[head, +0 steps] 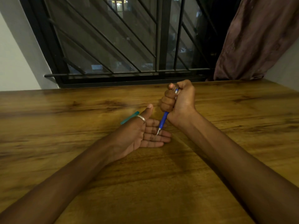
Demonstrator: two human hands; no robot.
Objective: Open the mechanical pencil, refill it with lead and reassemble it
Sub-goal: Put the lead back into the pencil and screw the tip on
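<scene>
- Head view: the right hand (pixel 178 101) is closed in a fist around the upper barrel of a blue mechanical pencil (pixel 164 119), thumb on top over the push-button end.
- The left hand (pixel 145 133) lies open, palm up, on the wooden table (pixel 226 143), fingers flat and together, holding nothing; a ring (pixel 141 118) sits on the thumb.
- The pencil is above the table, between the two hands, its metal tip just over or touching the left fingers; which of the two cannot be told.
- Its long axis runs steeply tilted: button end up and away from the person, tip down and toward them, leaning left.
- A teal object (pixel 130 119), perhaps a lead case or another pen, lies on the table behind the left hand, mostly hidden.
- Judging progress: the pencil looks whole, so this is either a click test after refilling or an emptying before opening; no loose lead shows.
</scene>
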